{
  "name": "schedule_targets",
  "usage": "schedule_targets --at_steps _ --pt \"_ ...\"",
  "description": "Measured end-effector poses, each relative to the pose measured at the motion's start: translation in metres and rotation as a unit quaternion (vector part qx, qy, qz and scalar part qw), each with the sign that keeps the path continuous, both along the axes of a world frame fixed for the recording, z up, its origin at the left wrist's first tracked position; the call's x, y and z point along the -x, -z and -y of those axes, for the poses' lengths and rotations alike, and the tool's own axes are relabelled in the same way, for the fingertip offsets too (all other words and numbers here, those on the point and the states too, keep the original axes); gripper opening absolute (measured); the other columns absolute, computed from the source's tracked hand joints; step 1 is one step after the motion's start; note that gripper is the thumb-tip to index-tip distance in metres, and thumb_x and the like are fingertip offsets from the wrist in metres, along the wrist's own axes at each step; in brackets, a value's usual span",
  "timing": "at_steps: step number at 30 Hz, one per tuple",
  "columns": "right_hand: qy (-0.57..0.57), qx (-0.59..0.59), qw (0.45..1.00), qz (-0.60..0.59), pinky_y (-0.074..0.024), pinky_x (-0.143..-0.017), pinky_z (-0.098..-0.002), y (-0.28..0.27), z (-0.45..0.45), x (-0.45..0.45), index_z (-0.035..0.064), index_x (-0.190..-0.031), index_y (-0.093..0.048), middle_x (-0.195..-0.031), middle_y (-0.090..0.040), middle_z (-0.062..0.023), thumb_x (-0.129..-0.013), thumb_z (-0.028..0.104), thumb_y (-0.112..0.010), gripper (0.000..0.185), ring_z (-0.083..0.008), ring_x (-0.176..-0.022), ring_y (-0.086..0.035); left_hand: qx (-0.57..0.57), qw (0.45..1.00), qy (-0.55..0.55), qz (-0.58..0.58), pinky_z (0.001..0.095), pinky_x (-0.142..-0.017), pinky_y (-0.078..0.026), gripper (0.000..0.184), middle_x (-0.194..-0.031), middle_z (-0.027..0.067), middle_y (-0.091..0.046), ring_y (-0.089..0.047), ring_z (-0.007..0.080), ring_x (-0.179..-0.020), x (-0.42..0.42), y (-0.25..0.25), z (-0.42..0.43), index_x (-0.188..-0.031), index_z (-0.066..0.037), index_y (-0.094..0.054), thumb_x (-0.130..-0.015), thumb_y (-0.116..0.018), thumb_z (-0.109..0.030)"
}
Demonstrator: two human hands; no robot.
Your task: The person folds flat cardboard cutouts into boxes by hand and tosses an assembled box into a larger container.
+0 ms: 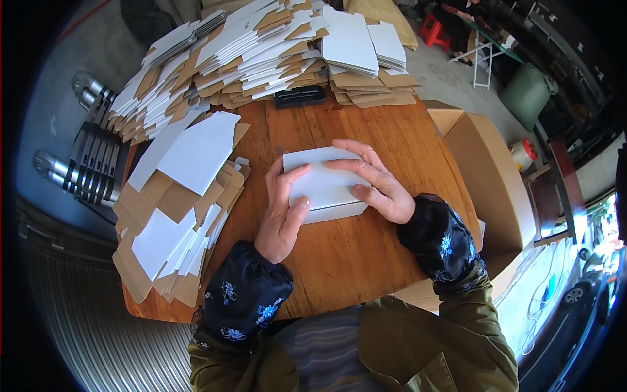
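Observation:
A small folded white cardboard box (326, 184) lies on the wooden table (333, 261) in front of me, its lid down. My left hand (281, 212) grips its left side, with the thumb and a finger on the lid. My right hand (377, 181) rests across the top and right edge, fingers bent over the lid. The far fingertips of both hands are partly hidden. To the left of the box lies a loose pile of flat white and brown carton blanks (199, 157).
Large stacks of flat carton blanks (255, 49) cover the table's far side, with a black tray (299, 97) before them. A big open cardboard box (493, 170) stands against the table's right side. Farther back are a red stool (434, 32) and another person (467, 13).

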State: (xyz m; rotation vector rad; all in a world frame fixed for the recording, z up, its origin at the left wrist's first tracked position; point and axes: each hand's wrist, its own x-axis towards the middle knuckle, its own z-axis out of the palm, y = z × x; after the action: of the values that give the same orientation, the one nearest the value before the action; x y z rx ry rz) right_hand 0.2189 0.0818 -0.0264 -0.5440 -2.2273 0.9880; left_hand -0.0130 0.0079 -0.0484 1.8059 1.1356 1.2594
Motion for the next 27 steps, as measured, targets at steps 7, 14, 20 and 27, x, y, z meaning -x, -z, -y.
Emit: schedule_targets --at_steps 7,14,20,27 --pt "0.097 0.01 0.995 0.013 -0.0394 -0.106 -0.0425 -0.01 0.018 0.015 0.0091 -0.131 -0.057 -0.152 -0.03 -0.0158 -0.086 0.022 -0.069 0.048 -0.0344 -0.134 -0.04 -0.043 0.999 -0.016 -0.016 0.0447 -0.112 -0.029 0.043 -0.145 0.0193 -0.026 -0.031 0.033 -0.135 0.0 0.002 -0.004 -0.135 -0.008 -0.044 -0.094 -0.049 -0.019" --pt "0.149 0.031 0.988 0.031 -0.0459 -0.102 -0.0435 -0.018 0.029 0.021 0.0138 -0.129 -0.058 -0.152 -0.03 -0.0148 -0.08 0.027 -0.077 0.054 -0.0374 -0.13 -0.046 -0.04 0.997 -0.07 -0.011 0.0413 -0.105 -0.04 0.047 -0.141 0.0177 -0.032 -0.037 0.0325 -0.131 -0.013 -0.002 -0.001 -0.128 -0.009 -0.05 -0.084 -0.065 -0.008" --pt "0.148 0.013 0.988 0.038 -0.0453 -0.102 -0.0438 -0.016 0.028 0.021 0.0152 -0.129 -0.058 -0.152 -0.029 -0.0162 -0.08 0.026 -0.077 0.053 -0.0391 -0.13 -0.045 -0.023 0.997 -0.072 -0.003 0.0418 -0.105 -0.04 0.047 -0.141 0.0176 -0.032 -0.036 0.0327 -0.131 -0.016 -0.003 0.001 -0.129 -0.009 -0.049 -0.085 -0.065 -0.008" --pt "0.115 0.017 0.993 0.023 -0.0425 -0.105 -0.0436 -0.011 0.025 0.018 0.0149 -0.131 -0.057 -0.152 -0.026 -0.0167 -0.085 0.022 -0.072 0.048 -0.039 -0.133 -0.04 -0.047 0.997 -0.051 -0.022 0.0438 -0.11 -0.031 0.041 -0.144 0.0188 -0.029 -0.034 0.0336 -0.132 -0.009 -0.001 0.0 -0.132 -0.007 -0.045 -0.093 -0.052 -0.012"
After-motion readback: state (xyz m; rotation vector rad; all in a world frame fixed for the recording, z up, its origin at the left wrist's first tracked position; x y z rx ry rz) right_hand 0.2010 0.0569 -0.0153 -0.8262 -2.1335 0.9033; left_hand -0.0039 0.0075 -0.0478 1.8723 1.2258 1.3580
